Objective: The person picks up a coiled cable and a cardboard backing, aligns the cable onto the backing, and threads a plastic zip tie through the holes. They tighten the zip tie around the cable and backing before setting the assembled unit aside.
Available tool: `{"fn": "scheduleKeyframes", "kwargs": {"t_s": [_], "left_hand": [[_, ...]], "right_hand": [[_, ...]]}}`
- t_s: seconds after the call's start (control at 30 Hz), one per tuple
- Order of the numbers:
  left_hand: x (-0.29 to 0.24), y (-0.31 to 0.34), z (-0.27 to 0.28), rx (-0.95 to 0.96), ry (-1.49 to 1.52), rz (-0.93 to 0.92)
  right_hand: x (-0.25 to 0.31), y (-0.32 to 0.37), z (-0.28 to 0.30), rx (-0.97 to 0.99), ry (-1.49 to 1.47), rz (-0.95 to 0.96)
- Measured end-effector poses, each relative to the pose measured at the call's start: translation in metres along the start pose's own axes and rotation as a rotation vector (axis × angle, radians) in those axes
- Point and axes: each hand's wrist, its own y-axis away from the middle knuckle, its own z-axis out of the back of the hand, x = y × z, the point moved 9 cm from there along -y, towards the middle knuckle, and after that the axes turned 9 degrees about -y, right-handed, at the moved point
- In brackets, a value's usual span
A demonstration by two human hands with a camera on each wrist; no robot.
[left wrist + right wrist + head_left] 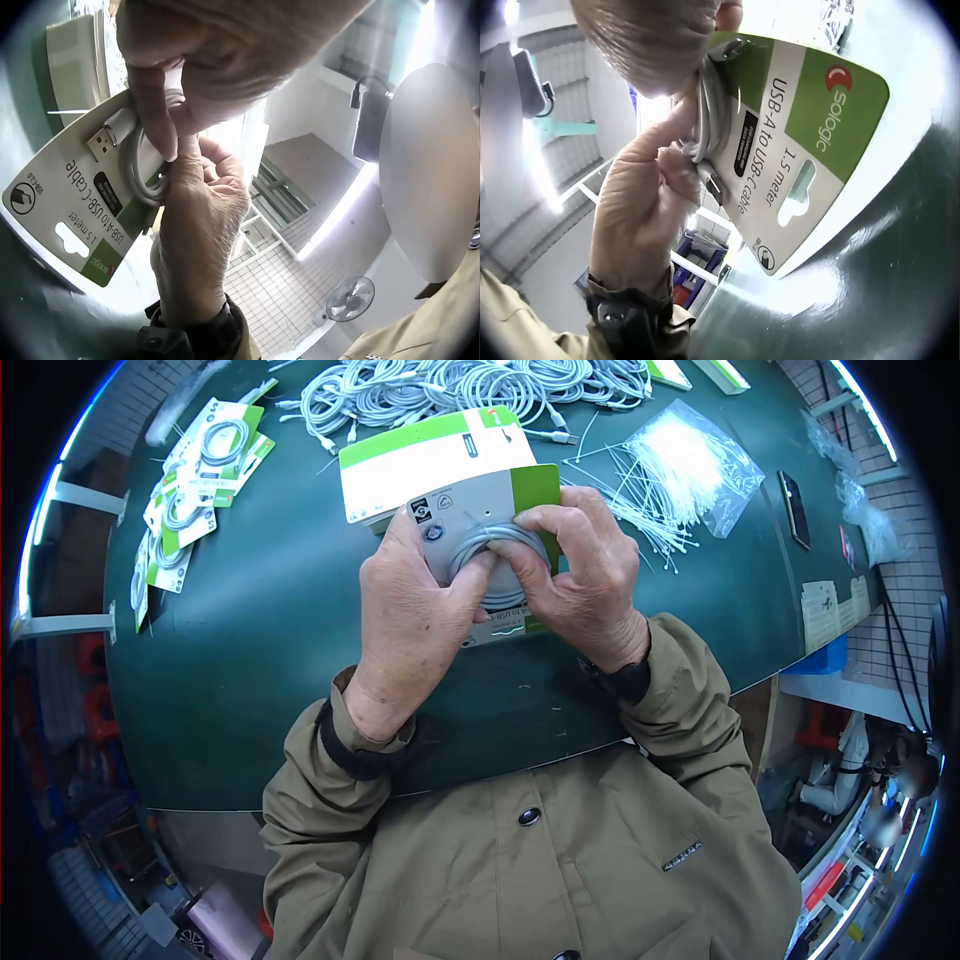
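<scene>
A white and green cardboard cable card (pixel 465 500), printed "USB-A to USB-C Cable" in the right wrist view, is held up between both hands over the table. Against it lies a coiled light grey USB cable (pixel 503 598). My left hand (pixel 415 605) grips the card from its left side, thumb on the coil and fingers hidden behind. On the other side my right hand (pixel 590 565) pinches the coil at the card, thumb and index finger bent over it. The metal USB-A plug (pixel 100 142) shows beside the coil in the left wrist view.
Behind the card lies a stack of white and green cards (pixel 430 455). A heap of grey cables (pixel 440 390) fills the far edge. White cable ties (pixel 650 490) spill from a plastic bag at right, near a phone (pixel 795 510). Carded cables (pixel 190 500) lie at left.
</scene>
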Motion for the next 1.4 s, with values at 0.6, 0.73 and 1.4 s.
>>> {"fn": "scheduleKeyframes", "kwargs": {"t_s": [0.6, 0.73, 1.4], "left_hand": [[-0.006, 0.004, -0.001, -0.011, 0.136, 0.02], [0.004, -0.001, -0.001, 0.072, 0.241, 0.015], [0.011, 0.002, 0.029, 0.131, 0.343, -0.153]], "right_hand": [[0.003, 0.0, 0.006, -0.115, -0.013, -0.014], [-0.005, 0.0, 0.005, -0.035, -0.066, -0.124], [-0.131, 0.021, 0.055, 0.56, 0.466, -0.82]]}}
